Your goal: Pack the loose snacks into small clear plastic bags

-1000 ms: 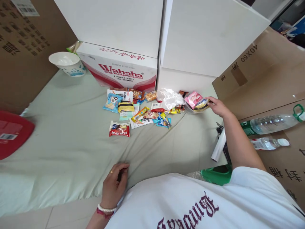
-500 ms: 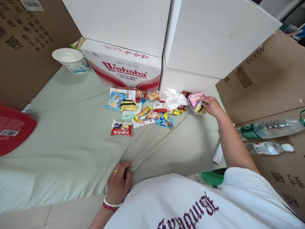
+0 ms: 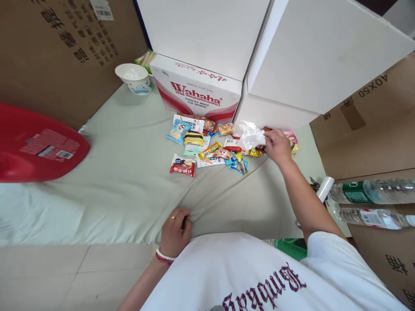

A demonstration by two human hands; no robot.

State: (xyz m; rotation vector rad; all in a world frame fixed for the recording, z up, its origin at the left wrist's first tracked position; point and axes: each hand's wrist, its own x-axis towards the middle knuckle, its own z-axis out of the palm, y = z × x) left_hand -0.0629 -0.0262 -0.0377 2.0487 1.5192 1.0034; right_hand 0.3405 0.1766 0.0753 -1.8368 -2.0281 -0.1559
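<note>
My right hand (image 3: 278,147) reaches to the back right of the cloth-covered table, fingertips pinched on the edge of a crumpled clear plastic bag (image 3: 248,134). Behind that hand, a pink packet (image 3: 292,136) and a yellow packet (image 3: 295,149) show only in part. Left of the bag lies a loose pile of wrapped snacks, among them a blue packet (image 3: 179,131), a yellow packet with a dark band (image 3: 193,138) and a yellow stick (image 3: 210,150). A red snack packet (image 3: 183,166) sits apart in front. Loosely curled, my left hand (image 3: 177,232) rests at the table's front edge.
A white Wahaha carton (image 3: 197,93) and tall white boxes (image 3: 292,56) stand along the back. There is a paper cup (image 3: 138,82) at back left and a red container (image 3: 42,147) at left. Plastic bottles (image 3: 372,217) and a white roll (image 3: 325,188) lie at right.
My right hand has left the pink packet, moved left and closed on the plastic bag's edge. My left hand stays curled at the table edge. The view has shifted.
</note>
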